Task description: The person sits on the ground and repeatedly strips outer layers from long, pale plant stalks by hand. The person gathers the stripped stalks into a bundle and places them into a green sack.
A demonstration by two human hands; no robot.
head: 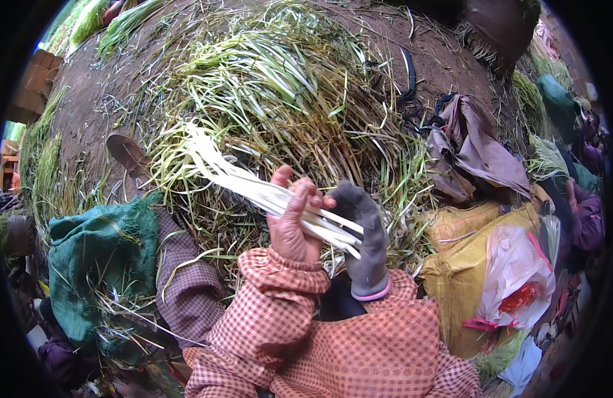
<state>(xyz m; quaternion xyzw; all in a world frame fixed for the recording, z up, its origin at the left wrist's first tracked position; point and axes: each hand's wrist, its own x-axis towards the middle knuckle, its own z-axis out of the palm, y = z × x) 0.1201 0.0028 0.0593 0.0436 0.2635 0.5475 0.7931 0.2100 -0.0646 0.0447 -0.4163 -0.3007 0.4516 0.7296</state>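
Observation:
My bare left hand (297, 219) is closed around a bundle of long white stalks with yellow-green leaves (227, 169), probably garlic chives or a similar vegetable. Their leafy tips spread to the upper left, and the cut white ends point to the lower right. Curled at those ends is my right hand (368, 239), in a grey glove with a pink cuff. The stalk ends overlap its palm side; whether its fingers grip them is hidden. Beyond both hands lies a large heap of green stalks and brown, withered leaves (306, 109).
A green woven sack (105, 268) lies at left beside a checked trouser leg (184, 278). To the right are a mauve cloth (478, 139), a yellow woven sack (455, 278) and a white plastic bag (515, 273). Another person's purple sleeve (587, 214) shows at far right.

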